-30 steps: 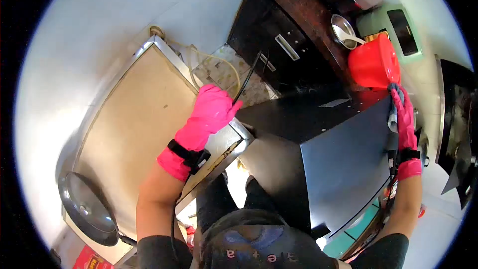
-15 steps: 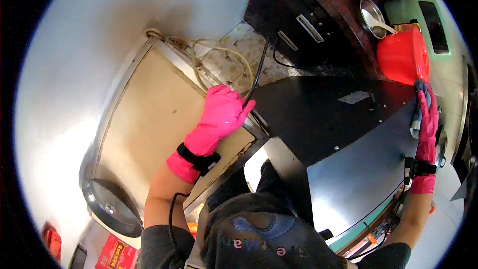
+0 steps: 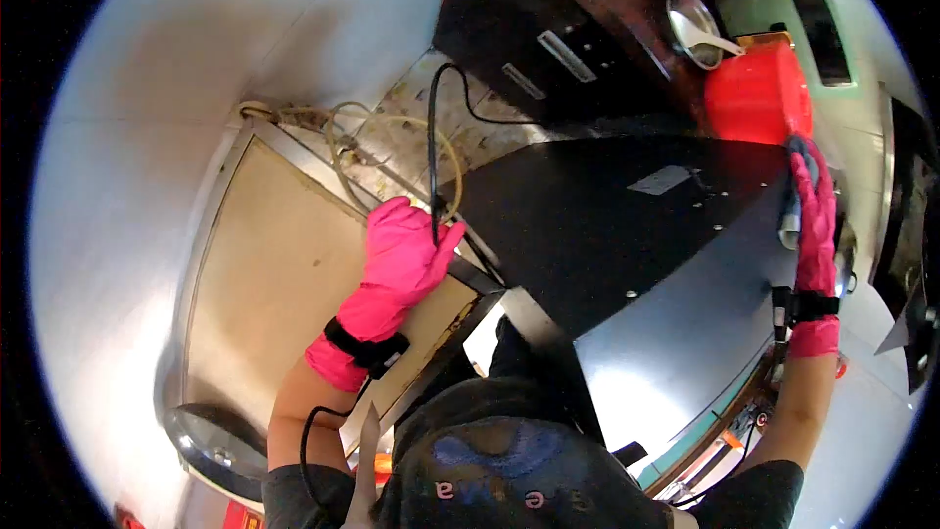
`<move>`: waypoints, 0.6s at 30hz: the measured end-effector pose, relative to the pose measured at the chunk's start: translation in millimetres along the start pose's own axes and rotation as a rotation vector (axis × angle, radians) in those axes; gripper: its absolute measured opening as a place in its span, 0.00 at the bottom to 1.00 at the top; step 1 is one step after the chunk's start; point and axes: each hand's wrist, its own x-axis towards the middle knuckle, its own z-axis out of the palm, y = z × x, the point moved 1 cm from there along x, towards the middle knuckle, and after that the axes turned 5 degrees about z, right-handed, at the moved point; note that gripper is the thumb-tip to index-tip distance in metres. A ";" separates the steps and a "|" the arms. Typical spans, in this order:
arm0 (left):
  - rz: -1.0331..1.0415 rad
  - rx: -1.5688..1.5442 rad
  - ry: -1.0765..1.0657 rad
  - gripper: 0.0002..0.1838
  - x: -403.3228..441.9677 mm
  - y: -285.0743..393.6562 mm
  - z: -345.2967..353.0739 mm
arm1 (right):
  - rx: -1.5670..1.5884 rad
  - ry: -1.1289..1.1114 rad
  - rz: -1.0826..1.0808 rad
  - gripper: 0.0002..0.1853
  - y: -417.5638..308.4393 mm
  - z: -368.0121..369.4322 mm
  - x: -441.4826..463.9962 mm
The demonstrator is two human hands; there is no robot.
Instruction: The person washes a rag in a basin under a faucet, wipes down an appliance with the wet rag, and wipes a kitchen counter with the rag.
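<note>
My left hand, in a pink rubber glove, is closed around a black cable over the edge of a beige-topped table. The cable rises from the fist, bends over and runs toward the dark cabinet. Beside that hand lies a looped yellowish hose. Far to the right, my right hand, gloved in pink too, is at the side of a black metal cabinet, fingers pointing up beside a red tub. A grey-blue cloth is held in its fingers, partly hidden by the glove.
Behind the cabinet stands a dark unit with slots. A metal bowl with a white spoon sits near the tub. A glass pot lid rests at the table's near left corner. A pale wall borders the left.
The view has shifted, so most things appear further left. The black cable now arches up from my left hand in a taller loop. Both hands keep their hold.
</note>
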 end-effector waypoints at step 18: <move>-0.161 -0.455 0.729 0.11 -12.3 25.3 -27.8 | 0.049 -0.091 -0.377 0.21 -18.0 23.7 43.8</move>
